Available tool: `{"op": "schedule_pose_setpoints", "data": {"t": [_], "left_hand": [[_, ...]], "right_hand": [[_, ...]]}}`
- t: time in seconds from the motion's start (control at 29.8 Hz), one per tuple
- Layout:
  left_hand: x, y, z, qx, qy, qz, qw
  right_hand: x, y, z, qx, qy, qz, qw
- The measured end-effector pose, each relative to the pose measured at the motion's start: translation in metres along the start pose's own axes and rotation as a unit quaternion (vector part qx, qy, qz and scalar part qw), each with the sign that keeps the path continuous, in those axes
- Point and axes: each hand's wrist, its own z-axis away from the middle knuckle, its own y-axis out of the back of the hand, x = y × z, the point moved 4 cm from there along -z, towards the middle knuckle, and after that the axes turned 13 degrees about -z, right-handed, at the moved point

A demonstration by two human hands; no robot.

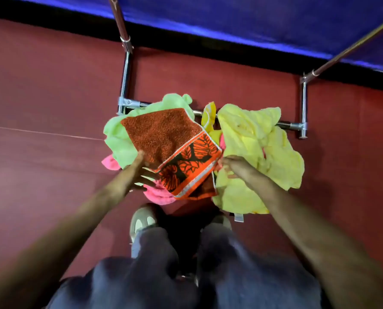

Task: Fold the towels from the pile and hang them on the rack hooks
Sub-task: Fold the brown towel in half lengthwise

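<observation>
Left grip (141,169) pinches the orange towel (170,139), right grip (231,167) seems to hold its corner; I'm mid-fold, next matching edges squarely.

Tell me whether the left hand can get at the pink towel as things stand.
Probably not directly: the left hand grips the orange towel, which covers most of the pink towel; only its edges show. It must let go first.

L hand (141,169) & R hand (236,166) bare, forearms (90,210) bare to frame edge. Trousers (154,266) dark grey-blue, loose, creased. L sneaker (141,221) pale grey-beige w/ lighter panels, poss. greenish; R sneaker (222,220) mostly under trouser leg.
</observation>
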Motion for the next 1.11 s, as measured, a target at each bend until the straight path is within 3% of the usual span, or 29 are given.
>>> {"op": "schedule_pose_setpoints", "data": {"t": [0.13, 0.24, 0.4, 0.5, 0.67, 0.81, 0.91, 1.01, 1.11], "left_hand": [[-0.012, 0.008, -0.020, 0.016, -0.001, -0.011, 1.000], [-0.015, 0.003, -0.034, 0.017, -0.004, -0.011, 1.000], [-0.011, -0.017, -0.038, 0.003, 0.008, -0.003, 1.000], [-0.001, -0.026, -0.027, 0.012, -0.020, -0.009, 1.000], [0.059, -0.028, 0.009, 0.066, -0.193, -0.011, 0.979], [0.128, -0.023, 0.076, 0.082, -0.338, -0.023, 0.937], [0.163, -0.018, 0.123, 0.111, -0.413, 0.035, 0.903], [0.193, -0.009, 0.176, 0.157, -0.467, 0.074, 0.867], [0.212, -0.002, 0.211, 0.184, -0.490, 0.073, 0.849]], "right_hand": [[-0.009, -0.004, -0.049, 0.033, 0.060, 0.042, 0.997], [0.010, -0.014, -0.080, 0.021, 0.058, 0.068, 0.996], [0.023, -0.022, -0.088, 0.080, 0.088, 0.036, 0.992], [0.008, -0.032, -0.057, 0.032, 0.143, -0.010, 0.989], [-0.059, -0.043, 0.032, -0.040, 0.232, -0.152, 0.960], [-0.123, -0.045, 0.117, -0.112, 0.261, -0.278, 0.918], [-0.160, -0.043, 0.173, -0.201, 0.270, -0.348, 0.875], [-0.189, -0.036, 0.236, -0.282, 0.300, -0.356, 0.839], [-0.199, -0.030, 0.281, -0.268, 0.366, -0.265, 0.851]]}}
